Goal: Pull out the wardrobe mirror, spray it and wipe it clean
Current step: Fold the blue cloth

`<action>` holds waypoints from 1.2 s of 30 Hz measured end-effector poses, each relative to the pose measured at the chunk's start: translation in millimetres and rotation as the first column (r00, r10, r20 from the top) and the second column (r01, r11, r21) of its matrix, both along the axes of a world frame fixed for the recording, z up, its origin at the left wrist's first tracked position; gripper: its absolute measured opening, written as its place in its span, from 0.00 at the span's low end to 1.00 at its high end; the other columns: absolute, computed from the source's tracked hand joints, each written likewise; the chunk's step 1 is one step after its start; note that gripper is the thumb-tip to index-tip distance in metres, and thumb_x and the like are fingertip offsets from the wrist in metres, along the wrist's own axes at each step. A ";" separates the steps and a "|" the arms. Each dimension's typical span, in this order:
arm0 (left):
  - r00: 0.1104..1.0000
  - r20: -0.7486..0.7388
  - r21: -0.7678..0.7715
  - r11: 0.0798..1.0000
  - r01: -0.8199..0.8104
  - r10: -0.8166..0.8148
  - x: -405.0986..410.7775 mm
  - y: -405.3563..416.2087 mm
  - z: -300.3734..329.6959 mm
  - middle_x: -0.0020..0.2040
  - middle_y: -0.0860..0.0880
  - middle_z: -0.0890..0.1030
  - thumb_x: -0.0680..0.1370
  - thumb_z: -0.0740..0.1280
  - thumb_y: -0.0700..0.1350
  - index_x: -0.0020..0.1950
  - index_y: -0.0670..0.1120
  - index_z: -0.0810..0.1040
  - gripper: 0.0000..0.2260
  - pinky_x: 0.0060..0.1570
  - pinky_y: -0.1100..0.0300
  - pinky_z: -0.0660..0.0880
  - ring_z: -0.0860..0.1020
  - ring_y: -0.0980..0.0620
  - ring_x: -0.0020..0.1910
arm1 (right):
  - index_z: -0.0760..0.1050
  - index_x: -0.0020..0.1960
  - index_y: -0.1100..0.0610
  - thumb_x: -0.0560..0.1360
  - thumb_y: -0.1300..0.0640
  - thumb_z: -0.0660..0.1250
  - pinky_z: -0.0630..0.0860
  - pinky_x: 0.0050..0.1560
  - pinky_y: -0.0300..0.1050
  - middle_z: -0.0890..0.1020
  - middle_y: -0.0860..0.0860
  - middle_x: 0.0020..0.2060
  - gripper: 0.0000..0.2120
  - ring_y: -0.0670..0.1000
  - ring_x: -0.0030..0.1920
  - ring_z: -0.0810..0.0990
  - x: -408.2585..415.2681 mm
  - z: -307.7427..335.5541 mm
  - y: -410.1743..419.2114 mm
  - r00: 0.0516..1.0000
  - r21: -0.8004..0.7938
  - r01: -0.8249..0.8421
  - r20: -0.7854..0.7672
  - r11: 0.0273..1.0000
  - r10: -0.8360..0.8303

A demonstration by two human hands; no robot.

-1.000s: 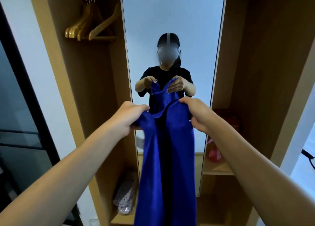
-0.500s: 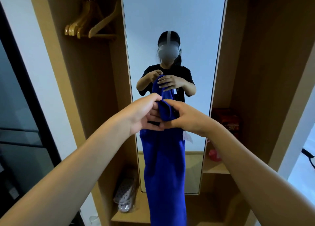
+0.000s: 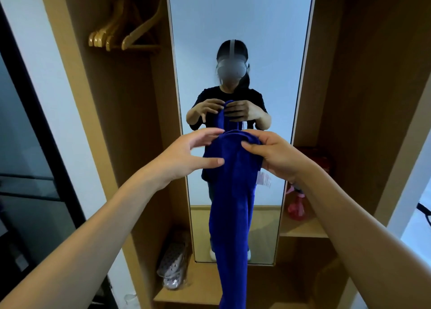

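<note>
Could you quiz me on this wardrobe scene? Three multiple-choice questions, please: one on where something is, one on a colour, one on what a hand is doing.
1. Where do the wooden hangers hang?
A. upper left of the mirror
B. on the floor
C. right of the mirror

2. What colour is the cloth?
A. white
B. blue
C. green

3. What is the right hand doing?
A. hanging idle
B. pressing the mirror
C. gripping the cloth's folded top

Answers:
1 A, they hang from the rail in the left compartment.
2 B, it is deep blue all down its length.
3 C, its thumb and fingers curl round the fold, while the left hand is spread beside it.
</note>
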State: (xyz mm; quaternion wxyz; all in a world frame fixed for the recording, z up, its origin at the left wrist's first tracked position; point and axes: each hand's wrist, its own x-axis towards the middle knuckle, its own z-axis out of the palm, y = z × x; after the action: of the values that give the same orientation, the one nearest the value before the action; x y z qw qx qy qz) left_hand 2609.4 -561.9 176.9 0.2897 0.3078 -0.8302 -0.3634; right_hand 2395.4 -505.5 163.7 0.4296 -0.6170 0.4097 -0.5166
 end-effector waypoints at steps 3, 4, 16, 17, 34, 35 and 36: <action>1.000 0.009 -0.042 0.999 -0.020 0.020 0.3 -5.5 -6.0 0.53 0.58 0.79 0.73 0.74 0.47 0.59 0.62 0.74 0.18 0.53 0.62 0.73 0.76 0.60 0.55 | 0.76 0.62 0.58 0.82 0.64 0.58 0.80 0.55 0.46 0.83 0.54 0.53 0.13 0.52 0.55 0.82 -2.0 0.0 -1.2 1.000 -0.006 0.003 -0.019 1.000 -0.003; 0.999 -0.005 -0.067 0.997 -0.044 0.043 0.5 -5.9 -8.3 0.50 0.56 0.79 0.73 0.74 0.47 0.57 0.60 0.75 0.15 0.51 0.61 0.74 0.77 0.58 0.51 | 0.76 0.62 0.59 0.82 0.64 0.57 0.79 0.56 0.48 0.83 0.56 0.54 0.13 0.54 0.57 0.81 -3.0 -0.5 -1.7 1.000 -0.012 0.010 -0.022 1.000 -0.010; 0.984 -0.178 -0.193 0.981 -0.008 -0.027 -11.4 -1.2 -41.0 0.53 0.57 0.76 0.74 0.73 0.44 0.50 0.56 0.77 0.10 0.58 0.62 0.72 0.74 0.61 0.55 | 0.76 0.63 0.58 0.83 0.62 0.55 0.80 0.55 0.50 0.83 0.57 0.54 0.13 0.54 0.57 0.81 -6.6 -6.1 -1.4 0.995 -0.041 0.085 0.061 0.996 -0.082; 0.980 -0.198 -0.204 0.978 -0.034 -0.007 -14.1 -1.1 -42.9 0.52 0.57 0.77 0.73 0.74 0.45 0.53 0.57 0.76 0.13 0.57 0.61 0.73 0.75 0.59 0.55 | 0.76 0.62 0.58 0.83 0.62 0.55 0.80 0.54 0.49 0.83 0.56 0.54 0.13 0.54 0.57 0.81 -7.1 -6.4 -0.4 0.995 -0.042 0.082 0.058 0.996 -0.079; 0.890 0.377 -0.635 0.771 0.047 0.256 11.6 -9.1 -15.9 0.48 0.63 0.69 0.77 0.61 0.62 0.54 0.65 0.68 0.08 0.55 0.52 0.57 0.61 0.55 0.52 | 0.83 0.54 0.53 0.80 0.62 0.63 0.80 0.54 0.55 0.83 0.53 0.51 0.11 0.57 0.54 0.81 -23.8 -9.0 2.2 0.936 -0.211 0.265 -0.179 0.941 -0.304; 0.892 0.340 -0.718 0.694 0.043 0.297 13.7 -12.1 -11.5 0.48 0.63 0.71 0.78 0.62 0.60 0.55 0.63 0.71 0.07 0.53 0.53 0.56 0.61 0.56 0.51 | 0.83 0.54 0.51 0.79 0.61 0.65 0.81 0.51 0.46 0.83 0.48 0.49 0.10 0.53 0.53 0.81 -24.7 -7.6 1.9 0.905 -0.249 0.290 -0.243 0.924 -0.350; 0.895 0.303 -0.778 0.627 0.034 0.328 15.1 -13.5 -7.3 0.48 0.62 0.72 0.79 0.62 0.58 0.54 0.59 0.73 0.07 0.52 0.54 0.55 0.60 0.56 0.50 | 0.82 0.53 0.50 0.78 0.61 0.67 0.79 0.48 0.41 0.83 0.44 0.47 0.09 0.50 0.51 0.81 -25.3 -6.0 1.9 0.875 -0.281 0.303 -0.297 0.911 -0.382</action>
State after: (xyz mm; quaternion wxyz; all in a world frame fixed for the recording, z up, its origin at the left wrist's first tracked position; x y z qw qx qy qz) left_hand 2624.5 -575.4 169.7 0.2374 0.2944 -0.9175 0.1233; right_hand 2370.1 -503.6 157.6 0.1790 -0.6598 0.5204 -0.5116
